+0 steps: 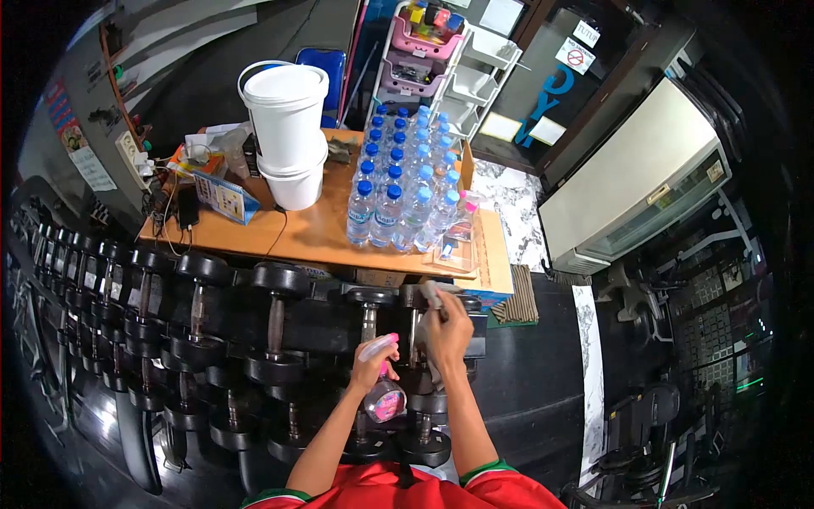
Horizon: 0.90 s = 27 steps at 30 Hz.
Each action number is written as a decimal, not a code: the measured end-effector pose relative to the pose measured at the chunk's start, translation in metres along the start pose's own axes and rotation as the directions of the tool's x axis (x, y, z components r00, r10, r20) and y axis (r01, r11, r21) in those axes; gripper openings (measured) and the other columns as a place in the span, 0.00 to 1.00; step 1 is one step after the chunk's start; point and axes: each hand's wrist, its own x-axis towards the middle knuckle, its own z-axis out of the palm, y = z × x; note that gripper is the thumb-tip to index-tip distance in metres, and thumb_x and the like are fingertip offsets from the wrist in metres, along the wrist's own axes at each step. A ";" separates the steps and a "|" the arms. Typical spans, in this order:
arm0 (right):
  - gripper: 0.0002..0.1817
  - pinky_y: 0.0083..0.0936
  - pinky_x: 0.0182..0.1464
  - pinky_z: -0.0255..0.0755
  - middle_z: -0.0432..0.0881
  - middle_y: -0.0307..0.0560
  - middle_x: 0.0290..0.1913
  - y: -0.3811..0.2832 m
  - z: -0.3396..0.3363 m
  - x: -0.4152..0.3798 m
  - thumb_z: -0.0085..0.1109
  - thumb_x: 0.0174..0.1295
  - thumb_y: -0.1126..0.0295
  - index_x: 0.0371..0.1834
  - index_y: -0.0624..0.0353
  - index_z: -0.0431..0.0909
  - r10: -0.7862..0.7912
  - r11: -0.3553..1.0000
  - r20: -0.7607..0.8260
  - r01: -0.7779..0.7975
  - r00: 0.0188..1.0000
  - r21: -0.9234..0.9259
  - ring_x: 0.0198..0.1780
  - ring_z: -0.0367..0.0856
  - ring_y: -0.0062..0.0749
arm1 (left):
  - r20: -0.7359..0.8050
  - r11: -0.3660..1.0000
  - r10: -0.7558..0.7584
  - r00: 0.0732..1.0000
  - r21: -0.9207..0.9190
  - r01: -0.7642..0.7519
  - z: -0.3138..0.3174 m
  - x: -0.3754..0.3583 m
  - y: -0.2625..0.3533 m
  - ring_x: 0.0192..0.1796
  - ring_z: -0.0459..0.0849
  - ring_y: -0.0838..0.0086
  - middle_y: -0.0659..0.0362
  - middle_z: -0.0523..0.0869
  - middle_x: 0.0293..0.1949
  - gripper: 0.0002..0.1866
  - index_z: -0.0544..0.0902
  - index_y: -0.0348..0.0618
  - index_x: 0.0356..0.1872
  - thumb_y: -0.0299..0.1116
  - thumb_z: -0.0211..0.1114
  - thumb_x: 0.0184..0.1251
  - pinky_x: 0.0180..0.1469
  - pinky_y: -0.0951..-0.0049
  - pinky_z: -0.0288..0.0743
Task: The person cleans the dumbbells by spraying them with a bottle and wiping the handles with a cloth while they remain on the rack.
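Observation:
My left hand (368, 370) is closed round the neck of a clear spray bottle (389, 405) that has a pink and white trigger head and a pink label. A grey cloth (433, 294) is gripped in my right hand (452, 333), part of it hanging down below the fingers. Both hands are over the dumbbell rack, close to its right end. Beneath and around them lie black dumbbells, one with a metal handle (370, 322) just beyond my left hand.
More dumbbells (275, 322) fill the rack to the left. Behind it, a wooden table (318, 237) bears several water bottles (393, 212), stacked white buckets (288, 127) and a desk calendar (222, 197). A white display fridge (636, 182) stands at the right.

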 end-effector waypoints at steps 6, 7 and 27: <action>0.22 0.36 0.43 0.77 0.77 0.41 0.51 0.020 0.027 -0.004 0.63 0.51 0.75 0.51 0.46 0.81 -0.114 0.962 0.286 0.177 0.951 -0.206 0.44 0.82 0.44 | -0.038 0.998 -0.026 0.999 -0.056 0.024 -0.001 0.002 0.001 0.15 0.79 0.70 0.54 0.80 0.27 0.16 0.79 0.29 0.44 0.34 0.63 0.62 0.19 0.68 0.79; 0.20 0.36 0.42 0.77 0.77 0.41 0.48 0.021 0.028 -0.004 0.63 0.52 0.75 0.50 0.47 0.81 -0.102 0.965 0.238 0.154 0.966 -0.214 0.44 0.82 0.43 | -0.053 0.998 -0.028 0.998 -0.064 0.024 0.000 0.001 0.002 0.15 0.78 0.70 0.54 0.80 0.27 0.17 0.79 0.29 0.44 0.34 0.63 0.62 0.19 0.68 0.79; 0.17 0.36 0.40 0.77 0.80 0.42 0.48 0.015 0.038 -0.005 0.64 0.50 0.74 0.46 0.46 0.83 -0.128 0.954 0.266 0.192 0.956 -0.230 0.41 0.83 0.46 | -0.066 0.989 -0.105 0.992 -0.107 0.097 0.006 0.016 0.013 0.15 0.76 0.74 0.56 0.79 0.28 0.12 0.79 0.37 0.34 0.38 0.62 0.63 0.23 0.67 0.81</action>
